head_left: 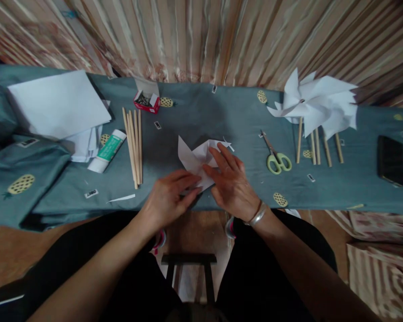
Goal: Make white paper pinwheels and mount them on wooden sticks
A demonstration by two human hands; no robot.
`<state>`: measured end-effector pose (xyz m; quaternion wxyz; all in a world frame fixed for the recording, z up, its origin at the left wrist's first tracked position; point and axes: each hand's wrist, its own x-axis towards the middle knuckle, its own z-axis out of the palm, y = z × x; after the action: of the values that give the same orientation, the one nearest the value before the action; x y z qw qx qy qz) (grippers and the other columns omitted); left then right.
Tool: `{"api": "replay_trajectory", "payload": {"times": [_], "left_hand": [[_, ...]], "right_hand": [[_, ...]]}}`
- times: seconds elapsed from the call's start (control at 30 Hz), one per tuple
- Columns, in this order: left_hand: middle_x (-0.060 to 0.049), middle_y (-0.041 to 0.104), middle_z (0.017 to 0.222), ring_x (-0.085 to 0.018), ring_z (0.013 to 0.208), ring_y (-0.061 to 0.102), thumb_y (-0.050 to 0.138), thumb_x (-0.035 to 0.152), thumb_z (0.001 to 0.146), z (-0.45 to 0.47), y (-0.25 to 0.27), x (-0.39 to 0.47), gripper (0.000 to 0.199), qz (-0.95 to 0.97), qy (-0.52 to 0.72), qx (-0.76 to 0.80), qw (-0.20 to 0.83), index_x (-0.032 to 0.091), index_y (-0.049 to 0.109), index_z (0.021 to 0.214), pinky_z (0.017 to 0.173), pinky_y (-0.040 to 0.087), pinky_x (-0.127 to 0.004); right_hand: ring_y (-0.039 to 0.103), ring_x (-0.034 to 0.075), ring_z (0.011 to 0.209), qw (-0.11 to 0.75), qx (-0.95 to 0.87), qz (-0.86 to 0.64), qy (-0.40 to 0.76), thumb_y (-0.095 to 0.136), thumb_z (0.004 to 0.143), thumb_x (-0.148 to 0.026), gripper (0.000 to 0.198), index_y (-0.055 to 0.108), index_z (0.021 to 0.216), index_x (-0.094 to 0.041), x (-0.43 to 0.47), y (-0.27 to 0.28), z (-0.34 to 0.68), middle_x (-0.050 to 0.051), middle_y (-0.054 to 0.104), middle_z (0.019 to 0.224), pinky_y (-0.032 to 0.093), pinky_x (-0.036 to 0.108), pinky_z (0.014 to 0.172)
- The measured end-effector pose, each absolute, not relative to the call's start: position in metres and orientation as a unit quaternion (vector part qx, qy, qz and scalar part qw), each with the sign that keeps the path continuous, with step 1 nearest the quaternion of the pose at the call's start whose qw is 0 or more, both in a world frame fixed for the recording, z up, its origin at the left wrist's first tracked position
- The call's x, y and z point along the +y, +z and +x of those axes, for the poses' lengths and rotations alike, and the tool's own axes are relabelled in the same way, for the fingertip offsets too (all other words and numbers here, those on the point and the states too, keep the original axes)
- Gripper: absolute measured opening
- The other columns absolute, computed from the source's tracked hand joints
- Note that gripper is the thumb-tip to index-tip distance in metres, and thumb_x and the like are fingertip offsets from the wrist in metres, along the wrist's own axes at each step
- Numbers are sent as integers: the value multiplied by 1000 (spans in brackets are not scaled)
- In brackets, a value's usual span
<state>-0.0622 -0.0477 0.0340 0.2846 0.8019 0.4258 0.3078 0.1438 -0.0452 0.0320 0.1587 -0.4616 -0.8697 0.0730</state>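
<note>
A partly folded white paper pinwheel (196,160) lies on the cloth-covered table in front of me, one pointed vane standing up at its far left. My left hand (171,192) is closed on its near left edge, thumb and fingertips pinching the paper. From the right, my right hand (233,179) rests on the folded part with its fingers stretched and apart, touching the paper from above. The pinwheel's centre is partly covered by my fingers. Closest to my right hand on that side are green-handled scissors (278,162), blades slightly apart.
Left of my hands are several wooden sticks (137,147), a glue stick (107,151), white paper sheets (60,105) and an open red box of small metal pieces (147,102). Finished pinwheels on sticks (322,105) and a black phone (391,160) lie right. A curtain (201,40) hangs behind.
</note>
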Motion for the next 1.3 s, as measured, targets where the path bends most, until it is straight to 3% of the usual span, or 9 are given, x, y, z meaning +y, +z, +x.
{"api": "replay_trajectory", "payload": {"times": [0.2,0.43,0.6,0.77,1.07,1.3], "left_hand": [[-7,75,96,-20,84,70,68,36,83,-85,38,-38,28,593,371,583,412,17,74,102,77,54,-30],[-9,75,99,-24,97,71,85,31,64,-81,39,-46,56,384,459,561,572,14,65,113,93,53,-36],[-14,76,100,-25,100,72,84,22,66,-69,48,-53,65,254,479,510,668,11,53,123,97,52,-43],[-13,75,99,-22,98,72,77,15,73,-55,54,-54,60,184,473,492,708,11,49,126,97,52,-37],[-9,73,102,-16,82,69,68,27,81,-32,57,-40,27,192,430,464,750,15,66,105,72,54,-23],[-10,75,96,-22,83,72,64,28,80,-30,52,-41,28,182,419,464,759,13,68,104,68,57,-30]], "right_hand": [[19,34,150,169,-868,-461,69,56,74,-14,43,63,116,-14,-42,30,140,17,38,155,28,55,115],[32,34,145,180,-865,-467,28,54,79,-8,31,69,107,-10,-39,28,133,20,50,146,35,53,111],[35,32,143,221,-860,-459,25,46,86,-6,30,72,99,-13,-35,21,133,18,56,140,39,54,106],[34,31,144,252,-841,-475,55,49,83,-4,33,74,99,-17,-31,17,137,14,56,142,39,54,106],[32,30,145,275,-826,-488,63,50,83,-6,32,74,100,-19,-36,22,139,11,54,144,39,53,108],[33,29,145,284,-843,-457,-21,46,88,-7,32,68,108,-20,-46,27,138,12,54,144,40,50,106]]}}
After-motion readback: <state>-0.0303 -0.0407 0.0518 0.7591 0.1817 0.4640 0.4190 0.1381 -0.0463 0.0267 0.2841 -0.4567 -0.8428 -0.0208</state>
